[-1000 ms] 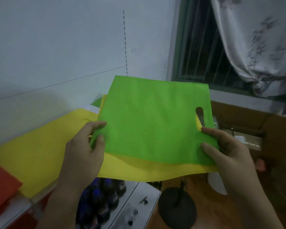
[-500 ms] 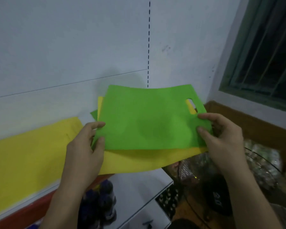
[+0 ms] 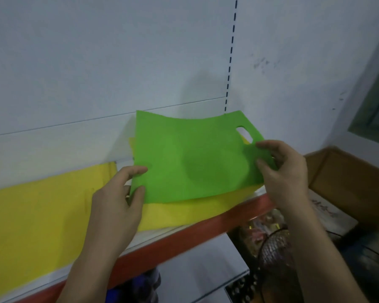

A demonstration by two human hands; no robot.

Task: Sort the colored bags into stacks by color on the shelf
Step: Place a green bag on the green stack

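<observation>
A flat green bag (image 3: 190, 158) with a cut-out handle hole at its right end is held over the right end of the shelf (image 3: 184, 241). My left hand (image 3: 118, 204) pinches its lower left corner. My right hand (image 3: 282, 169) pinches its right edge just below the handle hole. Directly under the green bag lies a yellow bag (image 3: 195, 212), sticking out below it; whether my hands hold it too I cannot tell. A larger yellow bag (image 3: 37, 217) lies flat on the shelf to the left.
The shelf has a red front edge and a white back wall (image 3: 118, 62). A brown cardboard box (image 3: 346, 184) stands to the right. Below the shelf are dark bottles (image 3: 149, 285) and a wire fan guard (image 3: 276, 254). A window frame (image 3: 374, 119) is at far right.
The view swung left and down toward the shelf. Both hands carried the green bag forward over the shelf's right end, and the bag now sags in the middle.
</observation>
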